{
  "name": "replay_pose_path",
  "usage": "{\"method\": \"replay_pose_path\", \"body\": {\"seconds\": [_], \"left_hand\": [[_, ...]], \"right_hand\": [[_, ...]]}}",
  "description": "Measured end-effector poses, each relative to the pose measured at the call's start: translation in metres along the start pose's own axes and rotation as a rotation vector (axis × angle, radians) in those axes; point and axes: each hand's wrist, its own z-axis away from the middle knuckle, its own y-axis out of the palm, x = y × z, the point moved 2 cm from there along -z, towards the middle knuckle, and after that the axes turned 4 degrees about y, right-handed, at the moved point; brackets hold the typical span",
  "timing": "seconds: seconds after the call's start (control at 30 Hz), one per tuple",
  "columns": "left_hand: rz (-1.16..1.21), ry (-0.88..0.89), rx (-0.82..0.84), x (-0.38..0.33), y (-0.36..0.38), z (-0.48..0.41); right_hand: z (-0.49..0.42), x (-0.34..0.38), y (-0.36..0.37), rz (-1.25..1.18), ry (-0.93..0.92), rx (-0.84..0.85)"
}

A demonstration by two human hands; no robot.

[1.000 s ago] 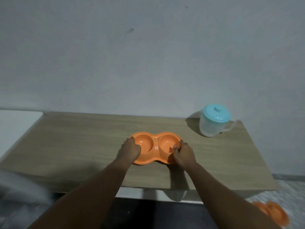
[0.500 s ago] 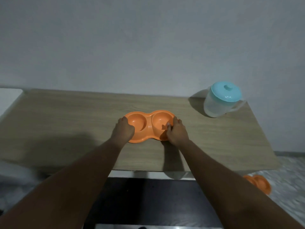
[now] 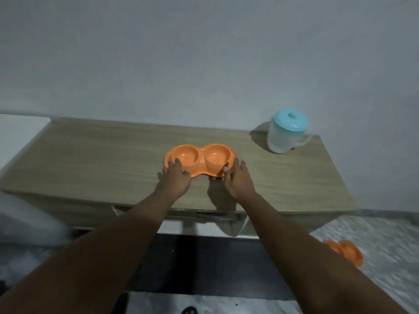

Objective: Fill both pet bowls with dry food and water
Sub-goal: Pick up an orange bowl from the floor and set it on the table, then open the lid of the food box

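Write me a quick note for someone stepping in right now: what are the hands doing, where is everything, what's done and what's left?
Left hand: open, fingers resting on the near left rim of the orange plastic double pet bowl.
Right hand: open, fingers on the bowl's near right rim.
The bowl sits flat on the light wooden table, both cups empty.
Clear plastic jug with turquoise lid: far right on the table, lid on.
A second orange double bowl lies on the floor at right.
Done: one bowl placed.
Left: all filling. No dry food is in view.
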Motion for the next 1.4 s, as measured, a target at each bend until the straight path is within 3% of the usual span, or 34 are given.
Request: {"method": "replay_pose_path", "body": {"seconds": [0.33, 0.57, 0.83, 0.97, 1.07, 1.2, 1.4], "left_hand": [[0.167, -0.006, 0.035, -0.015, 0.014, 0.130], [0.275, 0.000, 0.083, 0.021, 0.070, 0.155], [0.317, -0.026, 0.004, 0.090, 0.157, 0.086], [0.499, -0.044, -0.057, 0.102, 0.186, 0.041], [0.617, -0.075, -0.047, 0.104, 0.204, 0.004], [0.734, -0.014, -0.104, 0.105, 0.214, -0.017], [0.772, 0.101, -0.087, 0.102, 0.206, 0.006]], "right_hand": [[0.107, -0.008, -0.012, -0.032, -0.068, 0.062], [0.148, -0.053, 0.046, -0.018, -0.013, 0.143], [0.095, -0.122, 0.139, -0.028, 0.079, 0.110], [0.052, -0.140, 0.168, -0.038, 0.102, -0.002], [0.026, -0.147, 0.180, -0.041, 0.120, 0.007], [0.014, -0.154, 0.193, -0.073, 0.126, 0.011], [0.026, -0.151, 0.197, -0.211, 0.159, -0.125]]}}
